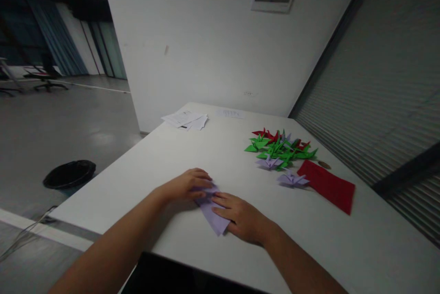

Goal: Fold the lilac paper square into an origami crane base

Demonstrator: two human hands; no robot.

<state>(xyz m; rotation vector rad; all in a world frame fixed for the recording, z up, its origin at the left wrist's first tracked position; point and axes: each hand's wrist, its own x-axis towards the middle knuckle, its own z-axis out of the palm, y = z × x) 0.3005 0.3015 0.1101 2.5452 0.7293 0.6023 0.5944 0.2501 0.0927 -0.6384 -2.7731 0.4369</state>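
Observation:
A folded lilac paper (213, 217) lies flat on the white table (165, 156) near its front edge. My left hand (187, 185) rests on the paper's far end, fingers stretched flat and pressing down. My right hand (242, 218) lies on the paper's right side, fingers extended along a crease. Both hands press the sheet against the table; neither lifts it.
A pile of folded paper cranes, green (275, 147), red and lilac (292, 178), sits at the right. A red paper stack (328, 185) lies beside them. White printed sheets (187, 119) lie at the far edge. A black bin (68, 174) stands on the floor at the left.

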